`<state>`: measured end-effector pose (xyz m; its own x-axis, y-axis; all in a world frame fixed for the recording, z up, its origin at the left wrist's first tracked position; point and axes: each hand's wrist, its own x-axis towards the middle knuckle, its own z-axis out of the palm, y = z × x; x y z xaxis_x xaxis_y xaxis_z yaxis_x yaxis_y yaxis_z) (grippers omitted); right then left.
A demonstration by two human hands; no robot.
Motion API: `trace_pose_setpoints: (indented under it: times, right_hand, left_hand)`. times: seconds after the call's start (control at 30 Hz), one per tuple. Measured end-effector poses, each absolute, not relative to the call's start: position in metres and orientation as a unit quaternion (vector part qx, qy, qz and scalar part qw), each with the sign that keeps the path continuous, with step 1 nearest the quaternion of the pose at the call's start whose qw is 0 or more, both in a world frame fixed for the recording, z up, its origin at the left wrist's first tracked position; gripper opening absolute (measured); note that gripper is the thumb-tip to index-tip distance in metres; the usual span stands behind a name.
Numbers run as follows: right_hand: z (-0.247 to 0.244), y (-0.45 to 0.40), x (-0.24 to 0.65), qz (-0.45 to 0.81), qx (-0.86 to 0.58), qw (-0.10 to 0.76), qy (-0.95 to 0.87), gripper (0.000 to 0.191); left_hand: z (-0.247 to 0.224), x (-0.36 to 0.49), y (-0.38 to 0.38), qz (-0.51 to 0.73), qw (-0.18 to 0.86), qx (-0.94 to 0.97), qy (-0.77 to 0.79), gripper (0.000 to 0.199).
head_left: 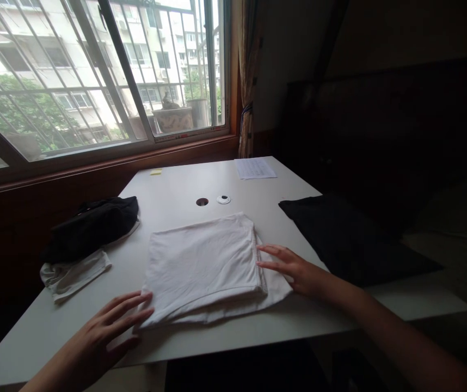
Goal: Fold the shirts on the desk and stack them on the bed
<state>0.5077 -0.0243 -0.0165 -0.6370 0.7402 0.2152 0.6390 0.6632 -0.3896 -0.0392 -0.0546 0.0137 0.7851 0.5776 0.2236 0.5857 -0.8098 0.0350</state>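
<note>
A white cloth, folded in layers, lies flat at the middle of the white table's near part. My left hand is at its lower left corner, fingers apart, the fingertips touching the edge. On the other side, my right hand rests its spread fingertips on the folded right edge, over a lower layer that sticks out to the right. Neither hand grips the fabric.
Black clothing lies in a heap on the left with a white garment partly under it. A dark cloth is spread at the right. Papers, a yellow note, a round hole and its cover are farther back.
</note>
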Motion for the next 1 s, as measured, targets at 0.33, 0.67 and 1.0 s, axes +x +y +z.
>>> trace_pose_setpoints:
  times: [0.33,0.67,1.0]
  right_hand:
    - [-0.003,-0.034,0.478,0.049,-0.281,0.223,-0.932,0.030]
    - [0.009,-0.048,0.460,0.019,-0.284,0.193,-0.939,0.052]
    - [0.020,-0.056,0.455,-0.071,-0.310,0.122,-0.940,0.060]
  left_hand:
    - [0.013,-0.035,-0.064,-0.110,0.004,-0.935,-0.336,0.060]
    - [-0.001,-0.042,-0.054,-0.117,0.064,-0.941,-0.312,0.057]
    - [0.005,-0.032,-0.051,-0.189,0.097,-0.930,-0.299,0.036]
